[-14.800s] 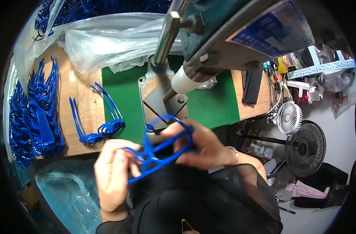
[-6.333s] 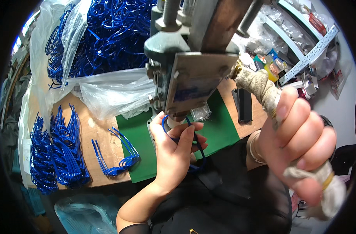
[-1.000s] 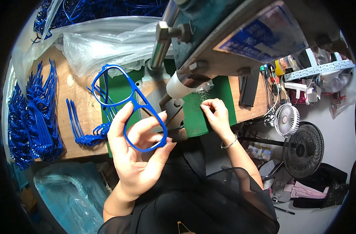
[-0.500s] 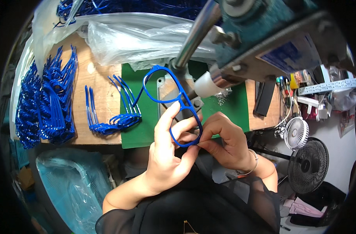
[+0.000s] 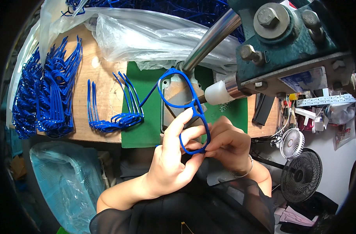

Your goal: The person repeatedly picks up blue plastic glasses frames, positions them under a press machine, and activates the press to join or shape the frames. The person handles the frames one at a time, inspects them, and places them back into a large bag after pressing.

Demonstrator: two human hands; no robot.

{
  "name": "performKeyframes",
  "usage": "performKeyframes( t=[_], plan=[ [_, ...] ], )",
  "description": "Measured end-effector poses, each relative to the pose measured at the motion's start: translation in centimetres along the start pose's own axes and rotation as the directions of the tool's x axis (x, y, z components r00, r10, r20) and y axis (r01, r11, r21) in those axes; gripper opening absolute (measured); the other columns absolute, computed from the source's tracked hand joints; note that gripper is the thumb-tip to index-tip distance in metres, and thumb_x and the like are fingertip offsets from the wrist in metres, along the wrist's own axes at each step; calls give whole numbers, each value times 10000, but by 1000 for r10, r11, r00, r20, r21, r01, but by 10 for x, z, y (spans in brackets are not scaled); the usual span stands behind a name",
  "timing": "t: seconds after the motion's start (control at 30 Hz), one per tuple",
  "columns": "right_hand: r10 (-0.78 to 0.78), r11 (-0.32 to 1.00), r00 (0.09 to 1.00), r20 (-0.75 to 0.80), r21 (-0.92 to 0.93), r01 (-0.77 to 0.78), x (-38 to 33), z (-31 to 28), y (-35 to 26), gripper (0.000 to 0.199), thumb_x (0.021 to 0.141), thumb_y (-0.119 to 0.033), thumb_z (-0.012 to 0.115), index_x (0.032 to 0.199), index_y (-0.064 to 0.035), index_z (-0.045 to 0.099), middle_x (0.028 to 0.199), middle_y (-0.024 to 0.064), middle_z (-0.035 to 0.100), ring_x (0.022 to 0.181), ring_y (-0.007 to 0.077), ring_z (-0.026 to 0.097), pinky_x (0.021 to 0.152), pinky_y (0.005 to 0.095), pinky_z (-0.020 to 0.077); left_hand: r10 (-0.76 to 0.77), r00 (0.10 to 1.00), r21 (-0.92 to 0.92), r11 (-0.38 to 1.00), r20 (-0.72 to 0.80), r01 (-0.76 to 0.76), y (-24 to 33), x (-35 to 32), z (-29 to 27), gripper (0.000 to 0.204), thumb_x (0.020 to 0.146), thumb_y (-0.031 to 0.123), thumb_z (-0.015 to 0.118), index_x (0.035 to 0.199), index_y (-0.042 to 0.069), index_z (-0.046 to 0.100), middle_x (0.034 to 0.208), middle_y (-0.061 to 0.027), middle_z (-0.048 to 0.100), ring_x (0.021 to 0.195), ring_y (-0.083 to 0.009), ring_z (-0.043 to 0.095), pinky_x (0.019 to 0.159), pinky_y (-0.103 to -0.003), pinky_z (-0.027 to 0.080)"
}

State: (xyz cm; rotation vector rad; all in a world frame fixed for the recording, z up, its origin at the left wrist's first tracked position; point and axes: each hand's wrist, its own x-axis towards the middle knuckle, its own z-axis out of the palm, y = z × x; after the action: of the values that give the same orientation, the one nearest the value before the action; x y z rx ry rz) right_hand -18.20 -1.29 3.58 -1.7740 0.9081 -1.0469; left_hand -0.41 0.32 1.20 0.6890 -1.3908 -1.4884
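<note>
Spectacles near green mat, fans at right

No wording could be read with any certainty. A blue-and-white printed label stood on the metal plate of the dark green press, slanted and pale in places, its print too blurred to make out. On the black fan, the hub's pale mark was too small to tell.

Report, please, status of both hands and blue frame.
Left hand holds blue frame. Right hand: fingertips at its lower end, grip unclear. White press tip beside frame in view.
</note>
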Motion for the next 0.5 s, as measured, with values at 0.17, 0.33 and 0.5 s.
performKeyframes(
  t=[0.17, 0.33, 0.5],
  plan=[
    [83, 997, 994, 67, -6, -83, 7, -2, -11, 181, 663, -3, 759, 814, -57, 675, 753, 41, 591, 717, 168, 533, 680, 272, 429, 8, 1000, 118, 993, 28, -12, 0, -3, -4, 823, 762, -171, 515, 1402, 46, 45, 1266, -257, 449, 1011, -215, 591, 871, -289, 468],
    [137, 990, 989, 51, 26, -138, 1, -3, -14, 197, 678, -2, 754, 850, -53, 674, 761, 47, 599, 695, 156, 523, 656, 267, 415, -9, 996, -24, 1000, 86, 11, -1, 1, -5, 830, 761, -172, 522, 1402, 45, 41, 1259, -248, 457, 1011, -216, 592, 867, -287, 470],
    [-41, 998, 998, -49, 35, 43, 5, -14, -5, 167, 733, -7, 715, 881, -1, 638, 757, 57, 591, 679, 158, 514, 621, 259, 392, 47, 999, -69, 996, -23, -49, 8, 10, -5, 848, 746, -156, 582, 1391, 72, 81, 1272, -214, 457, 992, -178, 577, 850, -264, 471]
  ],
)
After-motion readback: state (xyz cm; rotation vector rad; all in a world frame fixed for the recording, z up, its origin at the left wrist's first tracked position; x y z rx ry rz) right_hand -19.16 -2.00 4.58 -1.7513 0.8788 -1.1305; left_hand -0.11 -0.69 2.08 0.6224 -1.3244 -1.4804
